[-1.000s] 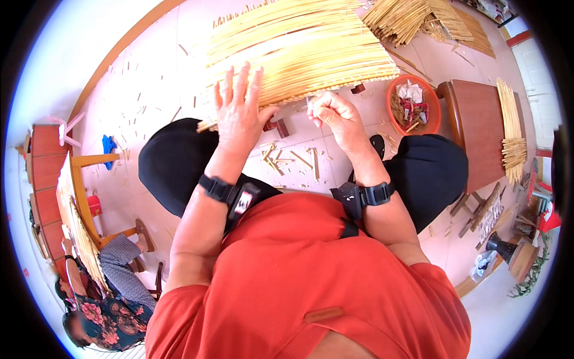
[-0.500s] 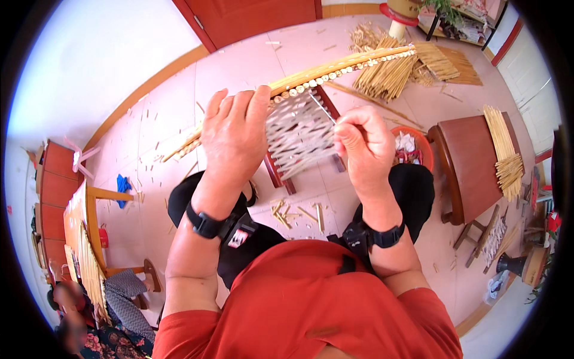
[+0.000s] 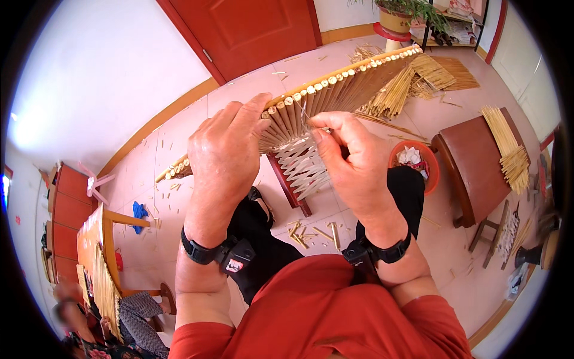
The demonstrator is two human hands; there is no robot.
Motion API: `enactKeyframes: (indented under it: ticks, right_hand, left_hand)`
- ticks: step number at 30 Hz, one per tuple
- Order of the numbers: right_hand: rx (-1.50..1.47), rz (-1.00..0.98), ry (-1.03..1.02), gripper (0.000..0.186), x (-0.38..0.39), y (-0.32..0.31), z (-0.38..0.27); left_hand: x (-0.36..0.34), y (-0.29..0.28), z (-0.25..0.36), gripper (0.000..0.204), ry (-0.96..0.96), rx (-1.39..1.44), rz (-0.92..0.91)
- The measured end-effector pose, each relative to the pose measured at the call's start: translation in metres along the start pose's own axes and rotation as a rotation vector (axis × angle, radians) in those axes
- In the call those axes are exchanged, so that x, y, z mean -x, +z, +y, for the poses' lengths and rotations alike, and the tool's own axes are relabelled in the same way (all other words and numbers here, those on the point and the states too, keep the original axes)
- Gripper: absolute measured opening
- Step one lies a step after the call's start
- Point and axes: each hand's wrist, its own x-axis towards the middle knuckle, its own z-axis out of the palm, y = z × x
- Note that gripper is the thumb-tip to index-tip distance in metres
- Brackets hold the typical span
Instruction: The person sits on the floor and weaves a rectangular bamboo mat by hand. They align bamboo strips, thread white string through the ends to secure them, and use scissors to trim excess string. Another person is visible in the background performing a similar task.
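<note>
While the pink tiled floor [image 3: 442, 239] spread out below the fingers [image 3: 253, 109], up stood the red door [image 3: 257, 30], well beyond both sets of fingertips! Well off to the right of the right fingers sat the brown wooden table [image 3: 469, 167], solid as you like. And then the main act: the mat of yellow stalks [image 3: 347, 90], right there at the fingers, tilted up so that its row of round cut ends faced the wearer, reaching from left of the left fingers to well beyond the right ones. Below the mat, under the gap between the two sets of fingers, was the low stool [image 3: 304, 170] with its crisscrossed pale seat. Out past the right fingertips lay a heap of loose stalks [image 3: 391, 93], and far to their right a bundle of stalks [image 3: 508, 149] rested on the table. Nearer, just right of the right fingers, came the orange basin [image 3: 430, 179], scraps inside it. Now the hands! The left hand [image 3: 224, 143] had its fingers curled over the mat's edge, grasping it firmly; the right hand [image 3: 359, 158] was pinching, thumb against forefinger. Short stalk pieces [image 3: 302, 233] littered the tiles below. Finest of all, at the right fingertips: a thin strand [image 3: 303, 109] against the cut ends, thread or needle, impossible to tell!
</note>
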Motion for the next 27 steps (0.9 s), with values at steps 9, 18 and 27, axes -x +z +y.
enactKeyframes:
  ticks: [9,18,27]
  right_hand:
    - [0.090,-0.091,0.122,0.033,0.001,-0.008,0.001]
    - [0.127,-0.079,0.045,0.034,-0.003,-0.007,0.008]
    - [0.012,-0.088,0.253,0.028,-0.004,-0.016,-0.002]
  left_hand:
    - [-0.011,0.009,-0.001,0.023,0.012,0.003,0.027]
    - [-0.011,0.012,0.001,0.022,0.013,0.008,0.037]
    - [-0.007,0.010,0.007,0.026,0.037,-0.037,0.011]
